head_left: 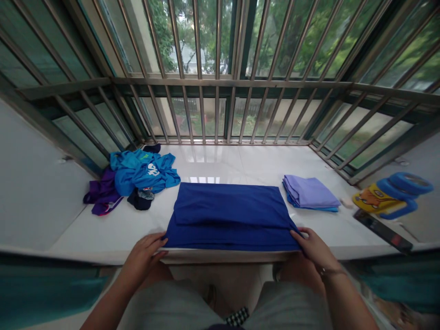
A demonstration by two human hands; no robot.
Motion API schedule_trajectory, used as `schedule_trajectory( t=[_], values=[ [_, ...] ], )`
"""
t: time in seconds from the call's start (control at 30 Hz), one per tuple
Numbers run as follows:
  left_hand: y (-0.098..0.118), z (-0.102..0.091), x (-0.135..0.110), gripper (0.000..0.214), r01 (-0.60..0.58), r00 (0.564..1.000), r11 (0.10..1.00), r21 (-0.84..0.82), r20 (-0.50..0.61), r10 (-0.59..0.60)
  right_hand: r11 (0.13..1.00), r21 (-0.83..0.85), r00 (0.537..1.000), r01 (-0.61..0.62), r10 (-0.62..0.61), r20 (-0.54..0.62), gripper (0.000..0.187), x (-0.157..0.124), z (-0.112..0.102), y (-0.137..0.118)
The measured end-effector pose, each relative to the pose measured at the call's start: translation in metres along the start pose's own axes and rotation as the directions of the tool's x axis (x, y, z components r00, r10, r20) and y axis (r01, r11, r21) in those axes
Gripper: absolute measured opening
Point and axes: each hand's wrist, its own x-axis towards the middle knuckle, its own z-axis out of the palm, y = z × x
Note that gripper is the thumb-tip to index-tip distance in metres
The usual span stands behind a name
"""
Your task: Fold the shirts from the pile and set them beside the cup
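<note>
1. A barred window [220, 68] wraps the far side and both ends of the bay, with green trees beyond the glass.
2. The white stone sill [240, 160] runs left to right, glossy and reflecting the daylight.
3. A folded dark blue cloth [228, 213] lies flat at the near edge, in the middle.
4. A loose heap of blue and purple clothes [132, 181] sits at the far left.
5. A folded lilac stack [309, 192] rests to the right, apart from the blue cloth.
6. The left hand [142, 256] pinches the cloth's near left corner.
7. The right hand [314, 247] grips its near right corner.
</note>
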Motion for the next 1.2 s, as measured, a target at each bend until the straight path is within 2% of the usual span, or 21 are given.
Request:
schedule_trajectory(
  t=[0.07, 0.13, 0.17, 0.23, 0.3, 0.33, 0.4, 0.47, 0.5, 0.53, 0.6, 0.67, 0.7, 0.73, 0.8, 0.83, 0.9, 0.97, 1.03, 1.1, 1.2],
  values=[
    [0.004, -0.011, 0.005, 0.031, 0.011, 0.998, 0.999, -0.048, 0.059, -0.008, 0.98, 0.159, 0.987, -0.118, 0.098, 0.13, 0.046, -0.009, -0.01, 0.006],
    [0.011, -0.027, 0.014, 0.032, 0.059, 0.983, 0.989, -0.138, 0.181, -0.033, 0.934, 0.289, 0.967, -0.21, 0.155, 0.201, 0.046, -0.015, -0.02, 0.005],
    [0.015, -0.036, 0.021, 0.032, 0.101, 0.963, 0.974, -0.204, 0.264, -0.045, 0.905, 0.353, 0.96, -0.237, 0.164, 0.226, 0.047, -0.015, -0.024, 0.002],
    [0.022, -0.056, 0.037, 0.029, 0.219, 0.897, 0.915, -0.338, 0.439, -0.053, 0.816, 0.497, 0.942, -0.296, 0.164, 0.291, 0.047, -0.011, -0.03, -0.005],
    [0.027, -0.07, 0.058, 0.031, 0.352, 0.844, 0.829, -0.435, 0.53, -0.08, 0.675, 0.651, 0.93, -0.346, 0.154, 0.334, 0.043, -0.004, -0.031, -0.012],
    [0.029, -0.073, 0.069, 0.035, 0.413, 0.843, 0.777, -0.475, 0.522, -0.129, 0.597, 0.719, 0.93, -0.355, 0.148, 0.337, 0.039, 0.001, -0.029, -0.016],
    [0.032, -0.071, 0.091, 0.047, 0.513, 0.851, 0.66, -0.549, 0.427, -0.306, 0.481, 0.816, 0.947, -0.319, 0.12, 0.299, 0.034, 0.009, -0.02, -0.021],
    [0.034, -0.058, 0.109, 0.056, 0.573, 0.817, 0.601, -0.557, 0.334, -0.47, 0.465, 0.859, 0.975, -0.215, 0.051, 0.216, 0.035, 0.013, -0.003, -0.022],
    [0.034, -0.05, 0.115, 0.057, 0.592, 0.802, 0.619, -0.516, 0.3, -0.517, 0.494, 0.857, 0.987, -0.144, 0.015, 0.157, 0.04, 0.013, 0.007, -0.022],
    [0.035, -0.042, 0.12, 0.055, 0.601, 0.797, 0.662, -0.448, 0.27, -0.541, 0.547, 0.835, 0.996, -0.065, -0.016, 0.089, 0.048, 0.012, 0.017, -0.021],
    [0.036, -0.027, 0.122, 0.049, 0.581, 0.814, 0.76, -0.291, 0.209, -0.542, 0.704, 0.704, 0.995, 0.093, -0.083, -0.049, 0.065, 0.009, 0.035, -0.019],
    [0.037, -0.017, 0.118, 0.043, 0.56, 0.829, 0.803, -0.204, 0.146, -0.541, 0.868, 0.432, 0.968, 0.243, -0.191, -0.16, 0.071, 0.006, 0.047, -0.018],
    [0.037, -0.014, 0.116, 0.041, 0.561, 0.827, 0.805, -0.191, 0.12, -0.548, 0.913, 0.261, 0.944, 0.314, -0.269, -0.193, 0.067, 0.005, 0.051, -0.018],
    [0.038, -0.012, 0.113, 0.04, 0.567, 0.823, 0.801, -0.193, 0.094, -0.56, 0.922, 0.092, 0.913, 0.376, -0.351, -0.21, 0.061, 0.004, 0.053, -0.02],
    [0.04, -0.009, 0.108, 0.041, 0.573, 0.812, 0.789, -0.223, 0.022, -0.583, 0.882, -0.184, 0.854, 0.435, -0.468, -0.228, 0.051, 0.005, 0.056, -0.024],
    [0.041, -0.008, 0.107, 0.043, 0.568, 0.808, 0.786, -0.244, -0.018, -0.59, 0.862, -0.284, 0.838, 0.419, -0.488, -0.244, 0.05, 0.006, 0.057, -0.027],
    [0.042, -0.007, 0.105, 0.047, 0.551, 0.801, 0.787, -0.278, -0.088, -0.592, 0.852, -0.423, 0.833, 0.308, -0.456, -0.313, 0.056, 0.01, 0.059, -0.03],
    [0.042, -0.006, 0.106, 0.045, 0.537, 0.805, 0.796, -0.281, -0.113, -0.583, 0.853, -0.492, 0.826, 0.175, -0.399, -0.397, 0.066, 0.016, 0.063, -0.031],
    [0.039, -0.007, 0.107, 0.04, 0.519, 0.826, 0.814, -0.261, -0.092, -0.557, 0.857, -0.51, 0.823, 0.077, -0.344, -0.453, 0.073, 0.026, 0.064, -0.03],
    [0.034, -0.008, 0.108, 0.039, 0.496, 0.853, 0.832, -0.247, -0.04, -0.52, 0.865, -0.502, 0.868, -0.02, -0.234, -0.438, 0.078, 0.038, 0.062, -0.031],
    [0.025, -0.008, 0.108, 0.04, 0.467, 0.879, 0.846, -0.258, 0.027, -0.477, 0.865, -0.494, 0.951, -0.082, -0.081, -0.3, 0.068, 0.06, 0.054, -0.033]
  ],
)
